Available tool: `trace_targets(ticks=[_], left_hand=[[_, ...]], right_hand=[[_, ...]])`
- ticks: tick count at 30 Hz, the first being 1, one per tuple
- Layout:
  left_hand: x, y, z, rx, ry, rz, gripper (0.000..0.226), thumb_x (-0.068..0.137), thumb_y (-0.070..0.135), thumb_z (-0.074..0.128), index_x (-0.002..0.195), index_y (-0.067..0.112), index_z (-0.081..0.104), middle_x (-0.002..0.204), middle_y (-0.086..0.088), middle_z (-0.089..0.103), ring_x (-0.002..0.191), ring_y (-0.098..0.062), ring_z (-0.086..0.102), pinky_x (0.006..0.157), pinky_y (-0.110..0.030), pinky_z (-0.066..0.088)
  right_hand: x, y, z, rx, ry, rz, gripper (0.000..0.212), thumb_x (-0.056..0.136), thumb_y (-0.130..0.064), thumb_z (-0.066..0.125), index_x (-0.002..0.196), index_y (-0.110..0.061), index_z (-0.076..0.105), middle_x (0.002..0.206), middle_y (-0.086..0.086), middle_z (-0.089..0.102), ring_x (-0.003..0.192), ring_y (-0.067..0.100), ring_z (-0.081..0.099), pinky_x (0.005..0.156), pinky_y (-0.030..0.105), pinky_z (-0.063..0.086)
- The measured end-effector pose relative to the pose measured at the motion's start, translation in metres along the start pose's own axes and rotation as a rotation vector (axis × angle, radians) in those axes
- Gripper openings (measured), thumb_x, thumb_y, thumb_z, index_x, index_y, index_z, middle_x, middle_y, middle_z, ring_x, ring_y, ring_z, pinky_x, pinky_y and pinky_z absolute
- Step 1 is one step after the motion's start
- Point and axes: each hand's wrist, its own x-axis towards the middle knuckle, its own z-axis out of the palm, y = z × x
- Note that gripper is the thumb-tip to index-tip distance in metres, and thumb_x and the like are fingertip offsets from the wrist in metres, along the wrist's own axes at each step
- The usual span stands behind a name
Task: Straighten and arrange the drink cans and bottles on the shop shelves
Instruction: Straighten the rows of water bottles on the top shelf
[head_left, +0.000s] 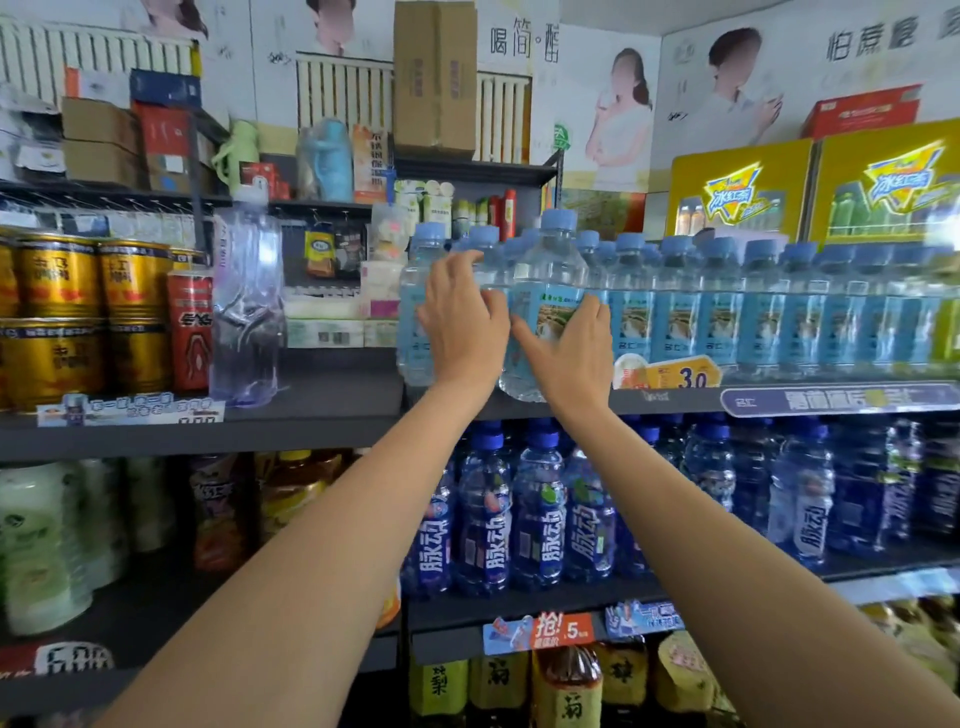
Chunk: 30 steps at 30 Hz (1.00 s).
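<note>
A row of clear water bottles with light-blue caps and labels (727, 312) fills the upper shelf (571, 402). One of them, a front water bottle (545, 275), stands at the shelf's front edge, taller in view than its neighbours. My right hand (569, 353) wraps its lower right side. My left hand (460, 317) rests on its left side, partly covering the bottle behind. The leftmost bottle (413, 312) of the row stands just left of my left hand.
Gold cans (57, 322), a red can (189, 327) and a clear purple bottle (247, 312) stand on the left shelf. Dark-blue drink bottles (540, 509) fill the shelf below. Yellow cartons (743, 192) sit above at right. A price tag (680, 371) hangs at the shelf edge.
</note>
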Motion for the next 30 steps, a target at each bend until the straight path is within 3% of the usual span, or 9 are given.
trace_targets(ticks=[2,5,8,11,15,20,25,30], left_hand=[[-0.006,0.019,0.019,0.001,-0.025,0.029,0.039,0.091,0.008,0.043,0.129,0.011,0.045,0.134,-0.004,0.044,0.124,-0.019,0.039,0.097,-0.032,0.029],[-0.016,0.048,0.051,-0.027,-0.058,0.047,0.042,0.093,0.008,0.04,0.135,0.011,0.041,0.141,-0.002,0.041,0.129,-0.018,0.036,0.107,-0.035,0.028],[-0.027,0.082,0.093,-0.011,-0.088,0.014,0.045,0.097,0.011,0.038,0.141,0.011,0.033,0.149,-0.002,0.032,0.138,-0.019,0.027,0.115,-0.038,0.018],[-0.038,0.117,0.143,0.031,-0.121,0.012,0.047,0.098,0.011,0.036,0.145,0.011,0.028,0.154,-0.003,0.022,0.143,-0.018,0.016,0.118,-0.039,0.011],[-0.049,0.157,0.204,0.222,-0.228,0.139,0.049,0.099,0.009,0.037,0.146,0.011,0.024,0.157,-0.004,0.011,0.145,-0.018,0.006,0.118,-0.037,0.005],[-0.062,0.182,0.236,0.329,-0.292,0.191,0.05,0.096,0.008,0.042,0.144,0.013,0.029,0.157,-0.004,0.009,0.145,-0.019,0.003,0.116,-0.035,-0.001],[-0.07,0.199,0.264,0.323,-0.268,0.227,0.05,0.092,0.006,0.044,0.141,0.012,0.035,0.154,-0.004,0.02,0.143,-0.021,0.012,0.115,-0.037,0.009],[-0.083,0.224,0.295,0.327,-0.334,0.312,0.049,0.094,0.012,0.043,0.142,0.01,0.031,0.154,-0.003,0.019,0.143,-0.019,0.011,0.116,-0.035,0.006]], right_hand=[[0.009,0.015,-0.019,0.057,0.025,0.026,0.06,0.082,-0.047,0.061,0.118,-0.004,0.041,0.106,0.007,0.05,0.098,0.023,0.05,0.068,0.028,0.031],[0.025,0.042,-0.051,0.141,0.06,0.064,0.055,0.081,-0.045,0.063,0.113,-0.006,0.042,0.083,0.0,0.051,0.08,0.019,0.054,0.059,0.028,0.033],[0.049,0.077,-0.087,0.182,0.094,0.08,0.058,0.078,-0.046,0.064,0.114,-0.008,0.041,0.095,0.007,0.056,0.093,0.027,0.052,0.066,0.034,0.038],[0.075,0.122,-0.124,0.178,0.117,0.015,0.074,0.076,-0.047,0.066,0.13,-0.007,0.035,0.112,0.011,0.057,0.11,0.029,0.047,0.07,0.036,0.038],[0.11,0.174,-0.171,0.138,0.134,-0.001,0.076,0.076,-0.044,0.067,0.134,-0.009,0.033,0.114,0.008,0.055,0.114,0.027,0.042,0.071,0.033,0.033],[0.136,0.215,-0.196,0.175,0.114,0.047,0.081,0.077,-0.046,0.067,0.137,-0.007,0.029,0.122,0.011,0.054,0.118,0.03,0.043,0.077,0.034,0.037],[0.154,0.244,-0.219,0.203,0.134,0.077,0.076,0.08,-0.04,0.066,0.137,-0.009,0.028,0.127,0.01,0.05,0.122,0.028,0.037,0.078,0.031,0.031],[0.171,0.284,-0.246,0.118,0.206,0.099,0.079,0.079,-0.041,0.066,0.139,-0.008,0.026,0.129,0.013,0.051,0.121,0.032,0.036,0.086,0.039,0.037]])
